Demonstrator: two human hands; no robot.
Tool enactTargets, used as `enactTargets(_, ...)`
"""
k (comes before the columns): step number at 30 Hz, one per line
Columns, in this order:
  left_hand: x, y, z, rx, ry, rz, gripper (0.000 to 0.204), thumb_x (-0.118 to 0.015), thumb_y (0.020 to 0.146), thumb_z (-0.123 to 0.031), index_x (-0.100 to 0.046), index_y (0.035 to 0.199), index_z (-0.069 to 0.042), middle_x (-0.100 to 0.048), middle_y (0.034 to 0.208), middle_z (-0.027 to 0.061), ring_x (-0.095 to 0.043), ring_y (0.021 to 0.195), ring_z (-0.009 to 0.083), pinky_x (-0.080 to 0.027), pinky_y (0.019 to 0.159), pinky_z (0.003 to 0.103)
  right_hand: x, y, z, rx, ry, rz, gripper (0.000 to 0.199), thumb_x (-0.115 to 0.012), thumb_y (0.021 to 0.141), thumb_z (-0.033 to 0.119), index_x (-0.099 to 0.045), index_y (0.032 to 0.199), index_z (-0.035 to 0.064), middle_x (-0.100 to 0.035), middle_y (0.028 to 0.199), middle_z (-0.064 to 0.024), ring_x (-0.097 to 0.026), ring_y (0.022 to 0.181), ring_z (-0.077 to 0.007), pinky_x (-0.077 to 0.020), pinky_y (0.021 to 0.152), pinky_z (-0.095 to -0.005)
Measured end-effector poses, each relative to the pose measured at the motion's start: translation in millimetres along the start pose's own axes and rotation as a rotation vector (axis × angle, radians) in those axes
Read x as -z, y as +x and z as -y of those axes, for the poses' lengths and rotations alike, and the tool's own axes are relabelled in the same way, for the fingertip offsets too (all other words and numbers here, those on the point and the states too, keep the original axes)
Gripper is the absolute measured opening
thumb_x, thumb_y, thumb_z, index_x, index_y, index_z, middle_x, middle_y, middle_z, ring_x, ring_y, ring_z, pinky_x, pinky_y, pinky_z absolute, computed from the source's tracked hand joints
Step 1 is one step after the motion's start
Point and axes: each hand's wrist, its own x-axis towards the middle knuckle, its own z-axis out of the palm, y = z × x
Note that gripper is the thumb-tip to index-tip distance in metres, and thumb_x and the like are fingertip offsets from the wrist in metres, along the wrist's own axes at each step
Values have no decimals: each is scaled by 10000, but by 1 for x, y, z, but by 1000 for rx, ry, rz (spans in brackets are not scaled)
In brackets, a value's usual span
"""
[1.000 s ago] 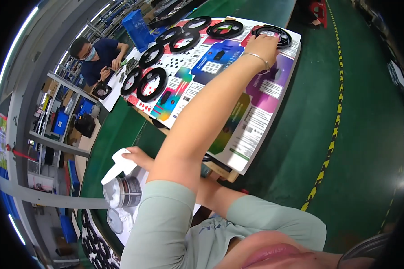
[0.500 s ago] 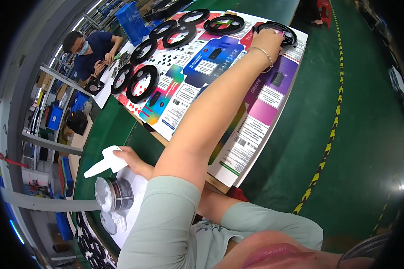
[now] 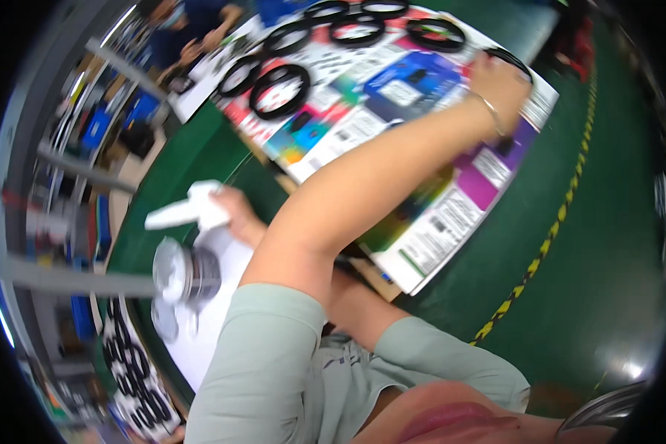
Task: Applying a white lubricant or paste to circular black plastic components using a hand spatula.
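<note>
My right hand (image 3: pixel 499 80) reaches far out across a spread of colourful printed sheets (image 3: pixel 429 229) and grips a black ring (image 3: pixel 516 61) at their far right corner. A thin bracelet sits on that wrist. My left hand (image 3: pixel 238 213) stays near my body at the left and is closed on the neck of a white trigger spray bottle (image 3: pixel 186 213) with a clear body (image 3: pixel 192 275). The bottle stands over a white sheet (image 3: pixel 200 348).
Several more black rings lie on the sheets, among them a large ring (image 3: pixel 277 90) and a far ring (image 3: pixel 436 34). Another person (image 3: pixel 181 29) works at the top left. A tray of black rings (image 3: pixel 133 374) is at the lower left. A yellow-black floor line (image 3: pixel 540 259) runs on the right.
My right hand has slid a little further right along the sheets with the black ring under it. My left hand keeps hold of the spray bottle.
</note>
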Motion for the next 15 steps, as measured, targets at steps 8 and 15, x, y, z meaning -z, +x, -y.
enactTargets(8, 149, -242, -104, -206, -78, -87, 102, -564, 640, -178, -580, 719, -116, -556, 835, 45, -546, 880, 212, -355, 916, 480, 9, -1, 40, -128, -63, -59, 244, -542, 833, 166, -562, 1005, -6, -605, 894, -100, -595, 761, -201, -503, 627, -315)
enactTargets(15, 261, -470, -182, 820, -75, -93, 284, -621, 739, -101, -578, 1016, -58, -569, 1083, 92, -523, 1030, 249, -386, 926, 405, -9, -8, 25, -204, -167, -110, 154, -534, 845, 127, -567, 930, 4, -609, 792, -105, -620, 691, -220, -541, 563, -301)
